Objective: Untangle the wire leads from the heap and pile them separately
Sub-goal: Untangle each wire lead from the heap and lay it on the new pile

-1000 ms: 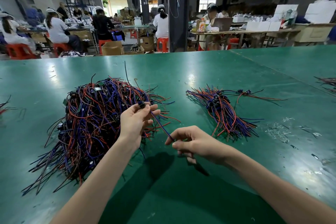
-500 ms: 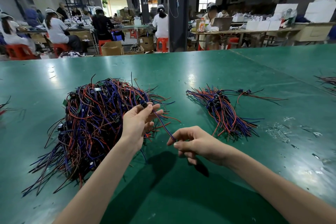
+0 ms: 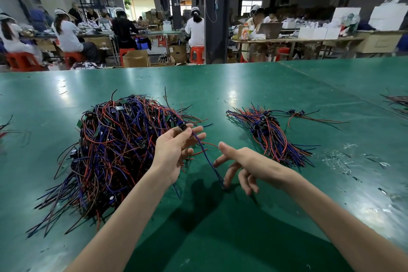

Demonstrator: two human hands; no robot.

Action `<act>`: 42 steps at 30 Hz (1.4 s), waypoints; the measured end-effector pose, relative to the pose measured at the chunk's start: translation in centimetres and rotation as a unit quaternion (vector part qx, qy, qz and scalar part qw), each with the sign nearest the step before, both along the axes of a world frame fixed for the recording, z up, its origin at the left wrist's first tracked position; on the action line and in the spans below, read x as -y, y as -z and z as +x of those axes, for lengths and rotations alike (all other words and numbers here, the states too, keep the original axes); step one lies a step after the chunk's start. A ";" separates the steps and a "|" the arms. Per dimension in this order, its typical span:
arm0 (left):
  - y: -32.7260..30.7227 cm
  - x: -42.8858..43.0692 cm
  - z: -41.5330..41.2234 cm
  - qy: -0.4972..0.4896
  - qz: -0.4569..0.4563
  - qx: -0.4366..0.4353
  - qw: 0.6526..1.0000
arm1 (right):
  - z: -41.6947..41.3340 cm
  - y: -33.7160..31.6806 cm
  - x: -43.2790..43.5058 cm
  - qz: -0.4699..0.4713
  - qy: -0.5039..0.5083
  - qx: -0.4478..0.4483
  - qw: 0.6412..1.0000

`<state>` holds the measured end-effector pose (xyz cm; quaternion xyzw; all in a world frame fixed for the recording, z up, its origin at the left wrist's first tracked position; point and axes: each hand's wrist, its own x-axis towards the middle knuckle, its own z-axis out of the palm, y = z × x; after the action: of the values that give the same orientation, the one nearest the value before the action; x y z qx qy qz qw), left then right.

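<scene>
1. Opened out since a moment ago, the right hand now shows splayed, slack fingers and holds nothing; before, it nipped the wire's tail.
2. Most of the work is left, I judge: the tangled heap on the green table is still large.
3. A smaller sorted pile lies well apart to the right, unchanged.
4. The left hand still pinches one lead by its connector end.
5. That lead hangs clear of the heap, its tail just beside the right fingertips, not yet piled.
</scene>
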<state>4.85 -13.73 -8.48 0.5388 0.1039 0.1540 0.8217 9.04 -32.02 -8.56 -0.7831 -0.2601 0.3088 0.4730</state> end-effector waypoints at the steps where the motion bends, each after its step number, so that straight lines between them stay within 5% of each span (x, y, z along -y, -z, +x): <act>1: -0.1 0.1 0.0 0.006 -0.009 -0.001 1.000 | 0.2 0.0 0.1 -0.008 0.021 0.029 0.999; 8: -0.4 0.6 -0.1 0.035 -0.064 -0.006 0.997 | 1.0 0.2 0.5 -0.005 0.139 0.160 0.977; 13: 0.0 1.1 0.2 0.039 -0.024 0.001 0.999 | 0.4 0.7 -0.3 0.124 0.044 0.079 0.988; 17: 0.8 2.3 0.8 0.043 0.042 0.002 0.998 | -0.4 1.6 -1.1 0.152 0.039 0.108 0.982; 23: 1.1 3.0 2.4 0.055 0.067 -0.013 0.996 | 0.3 1.5 -1.0 0.188 0.099 0.061 0.975; 29: -1.0 4.3 6.0 0.101 0.095 -0.058 0.989 | 2.7 1.2 0.1 0.210 0.246 0.104 0.940; 35: -2.2 7.6 9.1 0.245 0.130 -0.138 0.951 | 6.6 1.2 3.3 -0.006 0.362 0.343 0.867; 42: 1.5 8.7 7.7 0.247 0.199 -0.145 0.937 | 8.0 2.4 4.5 -0.078 0.397 0.264 0.876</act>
<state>12.53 -22.43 -9.99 0.7163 0.0532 -0.1160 0.6861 17.07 -36.48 -10.96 -0.9076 -0.0178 -0.1037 0.4065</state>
